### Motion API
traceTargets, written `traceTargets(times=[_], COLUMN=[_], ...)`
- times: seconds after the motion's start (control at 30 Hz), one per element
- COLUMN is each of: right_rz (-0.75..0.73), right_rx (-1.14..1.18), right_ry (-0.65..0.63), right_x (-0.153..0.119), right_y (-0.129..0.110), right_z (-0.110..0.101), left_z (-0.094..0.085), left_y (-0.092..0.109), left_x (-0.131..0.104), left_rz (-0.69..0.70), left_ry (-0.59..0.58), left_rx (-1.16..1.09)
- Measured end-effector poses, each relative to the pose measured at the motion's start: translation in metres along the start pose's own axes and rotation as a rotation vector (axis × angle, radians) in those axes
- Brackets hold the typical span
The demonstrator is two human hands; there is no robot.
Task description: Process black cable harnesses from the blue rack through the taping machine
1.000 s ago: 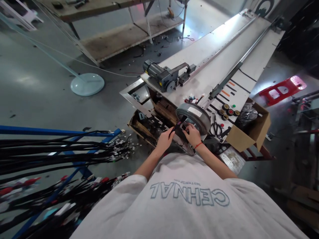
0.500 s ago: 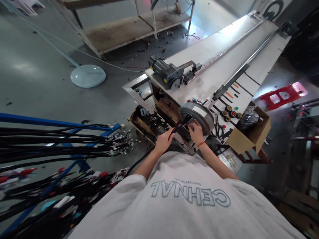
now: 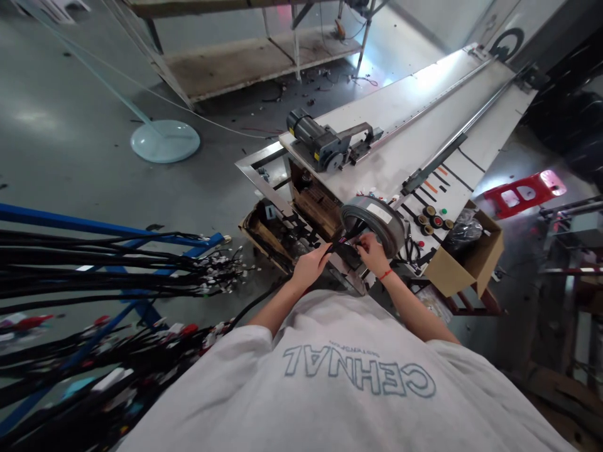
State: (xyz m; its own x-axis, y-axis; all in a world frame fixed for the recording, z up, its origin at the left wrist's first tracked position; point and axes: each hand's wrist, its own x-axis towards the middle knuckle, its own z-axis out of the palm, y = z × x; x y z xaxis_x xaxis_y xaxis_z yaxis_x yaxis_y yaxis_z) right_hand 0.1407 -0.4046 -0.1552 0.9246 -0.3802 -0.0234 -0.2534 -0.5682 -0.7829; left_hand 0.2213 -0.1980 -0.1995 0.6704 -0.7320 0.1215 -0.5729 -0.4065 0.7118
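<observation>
My left hand [image 3: 311, 266] is closed round a black wire harness [image 3: 333, 246], which trails back past my left forearm. Beside the grey ring-shaped drum [image 3: 377, 220] at the table's near end is my right hand [image 3: 374, 253], its fingers bent together in a pinch. What those fingers hold is too small to make out. The harness runs from my left hand into the drum's opening, where a bit of purple shows among the dark wires. Small coloured wire ends stick up behind the drum's rim.
A motor unit [image 3: 313, 138] stands on the long white table [image 3: 405, 138]. To the right are tape rolls [image 3: 428, 220] and a cardboard box [image 3: 466, 263]. Black cables hang on a blue rack [image 3: 141, 232] at left. An open box of parts [image 3: 268, 235] sits below the table.
My right hand has shifted slightly down and right, its fingers drawn closer together. The left hand keeps its grip on the harness. The whole view has tilted a little.
</observation>
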Motion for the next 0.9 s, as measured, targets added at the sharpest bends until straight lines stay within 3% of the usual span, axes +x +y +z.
traceTargets(times=[0.13,0.27,0.53,0.7,0.8,0.9], right_rz=[-0.122,-0.185,-0.281,-0.326,-0.484,-0.523], right_rx=[0.002,-0.143,-0.524,-0.502,-0.314,-0.095], right_ry=[0.019,-0.02,-0.215,-0.33,-0.299,-0.149], right_x=[0.005,0.021,0.032,0.032,0.016,0.001], right_y=[-0.017,-0.024,-0.023,-0.033,-0.056,-0.074], right_z=[-0.001,0.002,-0.001,0.003,-0.017,-0.058], left_z=[0.009,0.014,0.009,0.011,0.026,0.049], left_y=[-0.001,-0.002,0.01,0.023,0.033,0.047], left_x=[0.001,-0.001,-0.007,-0.016,0.005,0.055], left_rz=[0.031,0.057,0.077,0.046,-0.012,0.045], left_ry=[-0.065,-0.102,-0.035,0.037,0.068,0.033], left_rx=[0.103,0.196,0.262,0.215,0.238,0.226])
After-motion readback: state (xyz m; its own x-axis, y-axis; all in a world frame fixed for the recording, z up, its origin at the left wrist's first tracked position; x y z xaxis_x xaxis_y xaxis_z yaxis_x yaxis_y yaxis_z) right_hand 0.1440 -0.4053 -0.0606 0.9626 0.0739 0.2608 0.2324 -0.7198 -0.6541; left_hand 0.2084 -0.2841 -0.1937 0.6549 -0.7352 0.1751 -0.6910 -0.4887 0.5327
